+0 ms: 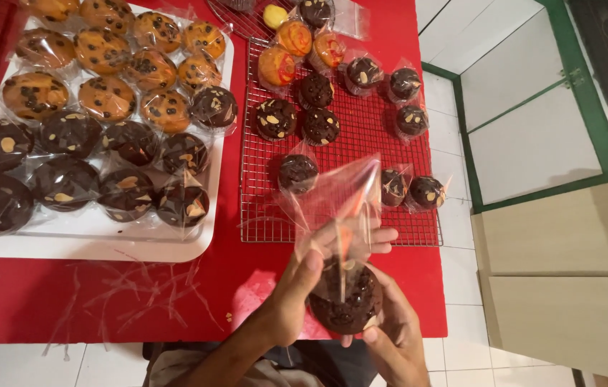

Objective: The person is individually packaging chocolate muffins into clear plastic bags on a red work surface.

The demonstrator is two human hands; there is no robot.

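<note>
Chocolate muffin (347,301) inside clear bag (340,197); wrapped muffins (96,107) fill white tray (175,247).

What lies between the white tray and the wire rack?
Head view: only a bare strip of red table lies between tray and rack.

Bench (46,301) covered in red. White tray (103,247) at left, packed with wrapped chocolate and chip-topped muffins. Wire cooling rack (361,143) beside it, holding scattered wrapped muffins. Clear plastic strips (139,294) litter the cloth.
</note>
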